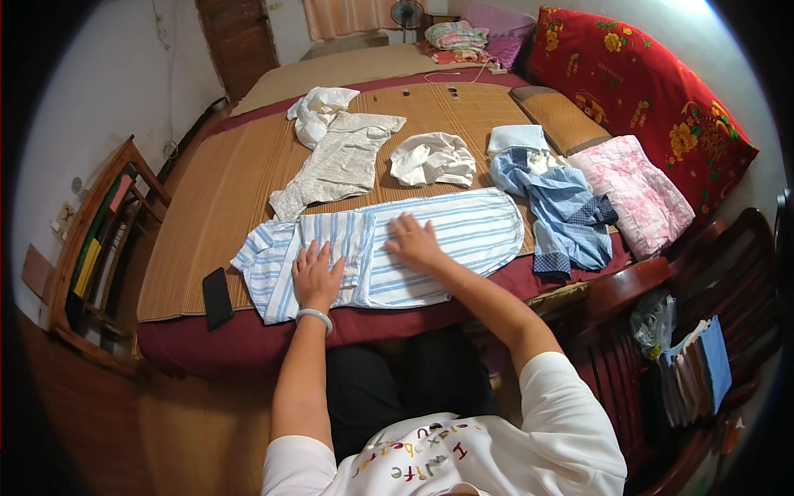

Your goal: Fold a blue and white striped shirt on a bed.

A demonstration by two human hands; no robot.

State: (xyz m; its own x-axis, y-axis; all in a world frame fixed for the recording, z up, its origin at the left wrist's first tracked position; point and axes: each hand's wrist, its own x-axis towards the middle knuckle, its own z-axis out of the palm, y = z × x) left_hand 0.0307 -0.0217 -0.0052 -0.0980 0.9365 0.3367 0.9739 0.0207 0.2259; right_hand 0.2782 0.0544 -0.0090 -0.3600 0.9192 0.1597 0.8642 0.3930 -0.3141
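Note:
A blue-and-white striped shirt (471,226) lies spread sideways along the near side of the bed, its rounded hem to the right. One sleeve is laid back across its body, and a short part sticks out at the left. My left hand (318,276) rests flat on the folded-over part, fingers spread, a pale bangle (315,316) at the wrist. Further right, my right hand (414,243) presses palm down on the shirt body just past the fold. Neither hand grips the cloth.
Behind the shirt lie a grey patterned garment (347,161), a white cloth (319,111) and a crumpled white garment (434,159). At right are a blue shirt (558,204) and a pink quilt (636,192). A black phone (217,299) lies near the bed mat's (186,248) left corner; a wooden chair (620,347) stands right.

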